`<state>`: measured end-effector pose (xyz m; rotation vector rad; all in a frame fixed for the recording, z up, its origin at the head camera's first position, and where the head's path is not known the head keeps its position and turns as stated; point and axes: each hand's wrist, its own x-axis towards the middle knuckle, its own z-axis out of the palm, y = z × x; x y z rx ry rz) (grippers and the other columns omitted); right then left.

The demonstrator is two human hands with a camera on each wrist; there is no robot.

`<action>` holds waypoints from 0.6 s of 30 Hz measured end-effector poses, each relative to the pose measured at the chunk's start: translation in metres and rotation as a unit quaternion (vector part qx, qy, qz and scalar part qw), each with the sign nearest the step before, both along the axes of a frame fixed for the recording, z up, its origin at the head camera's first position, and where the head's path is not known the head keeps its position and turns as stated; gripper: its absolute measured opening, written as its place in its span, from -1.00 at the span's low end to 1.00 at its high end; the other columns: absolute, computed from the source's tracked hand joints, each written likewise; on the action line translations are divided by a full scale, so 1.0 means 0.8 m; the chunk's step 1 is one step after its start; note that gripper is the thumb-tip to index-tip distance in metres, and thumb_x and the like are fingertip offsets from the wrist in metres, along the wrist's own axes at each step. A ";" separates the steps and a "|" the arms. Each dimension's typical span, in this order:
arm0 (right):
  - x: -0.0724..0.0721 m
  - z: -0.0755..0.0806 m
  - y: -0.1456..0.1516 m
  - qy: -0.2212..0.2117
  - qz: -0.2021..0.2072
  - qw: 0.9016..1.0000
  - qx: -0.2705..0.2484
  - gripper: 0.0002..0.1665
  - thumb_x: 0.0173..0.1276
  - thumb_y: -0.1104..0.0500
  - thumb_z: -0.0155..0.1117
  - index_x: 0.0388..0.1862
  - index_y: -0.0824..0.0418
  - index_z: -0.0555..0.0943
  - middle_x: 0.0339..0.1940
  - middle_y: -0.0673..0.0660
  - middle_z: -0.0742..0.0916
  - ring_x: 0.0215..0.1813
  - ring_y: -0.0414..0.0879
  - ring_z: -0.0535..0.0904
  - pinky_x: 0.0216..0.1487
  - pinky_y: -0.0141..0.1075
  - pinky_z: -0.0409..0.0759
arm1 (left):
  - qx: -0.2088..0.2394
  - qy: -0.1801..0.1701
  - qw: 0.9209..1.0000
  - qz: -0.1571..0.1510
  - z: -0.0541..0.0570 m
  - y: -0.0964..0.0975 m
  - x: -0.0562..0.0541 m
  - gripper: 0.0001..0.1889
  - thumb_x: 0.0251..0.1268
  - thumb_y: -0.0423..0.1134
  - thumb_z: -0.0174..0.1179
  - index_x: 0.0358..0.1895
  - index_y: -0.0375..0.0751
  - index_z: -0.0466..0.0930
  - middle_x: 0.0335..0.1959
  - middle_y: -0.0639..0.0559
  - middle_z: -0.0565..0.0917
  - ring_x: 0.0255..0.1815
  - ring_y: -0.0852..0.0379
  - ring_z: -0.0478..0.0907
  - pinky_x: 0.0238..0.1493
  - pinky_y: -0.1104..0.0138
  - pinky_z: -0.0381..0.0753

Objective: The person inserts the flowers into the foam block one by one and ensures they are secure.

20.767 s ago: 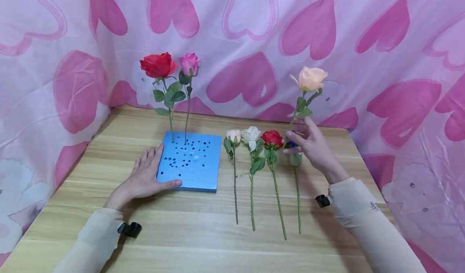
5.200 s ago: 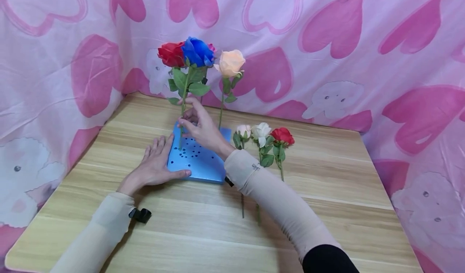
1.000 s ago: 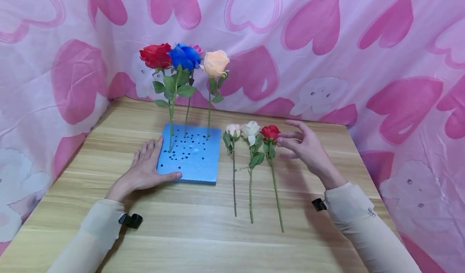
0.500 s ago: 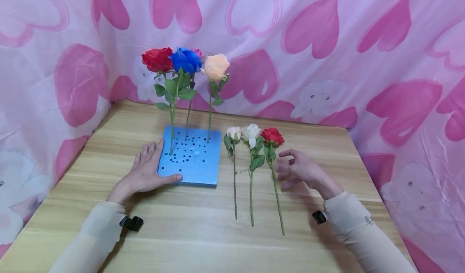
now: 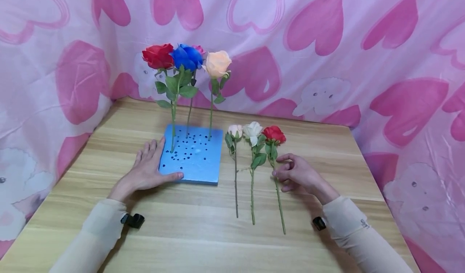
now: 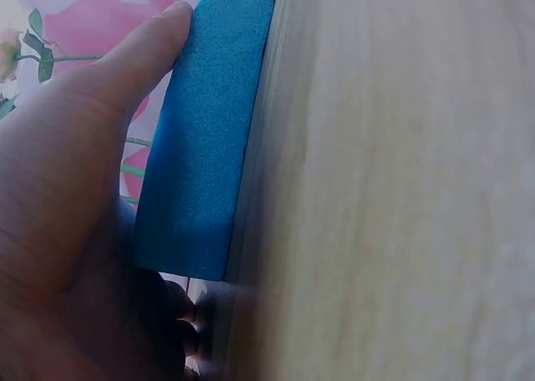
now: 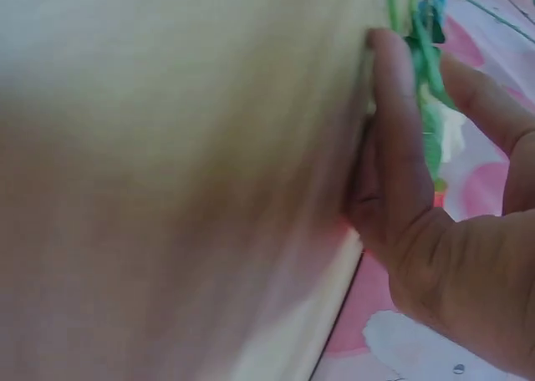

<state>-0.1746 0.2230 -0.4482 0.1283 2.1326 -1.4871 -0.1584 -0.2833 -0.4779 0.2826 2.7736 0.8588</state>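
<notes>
My left hand (image 5: 147,170) lies against the left side of a blue foam block (image 5: 196,170) dotted with holes, thumb over its front top edge, fingers spread on the table. Standing in the block are a red rose (image 5: 158,56), a blue rose (image 5: 187,57), a pink rose mostly hidden behind it, and a peach rose (image 5: 218,64). My right hand (image 5: 299,174) is at the stem of another red rose (image 5: 274,134) lying on the table. In the right wrist view, its thumb and forefinger (image 7: 397,105) are apart on either side of the green stem.
Left of the lying red rose, a white rose (image 5: 253,133) and a pale pink rose (image 5: 235,131) lie side by side on the wooden table (image 5: 189,232), stems toward me. A pink heart-patterned curtain (image 5: 239,6) hangs behind the table and at its sides.
Over the longer span, the peach and blue roses have gone from the table into the block. Within the last second, my right hand has come down from beside the red bloom to its stem.
</notes>
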 end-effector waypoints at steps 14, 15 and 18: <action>0.007 -0.030 0.028 0.056 0.019 0.997 -0.057 -0.02 0.40 0.38 0.61 0.70 0.39 0.33 0.14 0.37 0.67 -0.11 -0.05 0.79 -0.11 0.10 0.90 | -0.002 0.000 1.000 -0.001 0.000 -0.002 -0.001 0.51 0.27 0.51 0.43 0.85 -0.16 -0.50 0.81 -0.53 -0.39 0.80 -0.60 -0.51 0.70 -0.49 -0.47; 0.007 -0.031 0.030 0.056 0.017 0.997 -0.056 -0.03 0.40 0.37 0.62 0.69 0.40 0.35 0.10 0.33 0.68 -0.13 -0.08 0.78 -0.11 0.09 0.90 | -0.002 0.000 1.000 -0.001 0.000 -0.002 -0.001 0.51 0.27 0.51 0.43 0.85 -0.16 -0.50 0.81 -0.53 -0.39 0.80 -0.60 -0.51 0.70 -0.49 -0.47; 0.007 -0.034 0.031 0.053 0.011 0.997 -0.054 -0.07 0.40 0.35 0.63 0.66 0.39 0.40 0.01 0.25 0.69 -0.17 -0.12 0.74 -0.13 0.05 0.90 | -0.002 0.000 1.000 -0.003 0.001 -0.001 0.000 0.51 0.27 0.51 0.43 0.85 -0.16 -0.50 0.81 -0.54 -0.39 0.80 -0.60 -0.51 0.70 -0.49 -0.48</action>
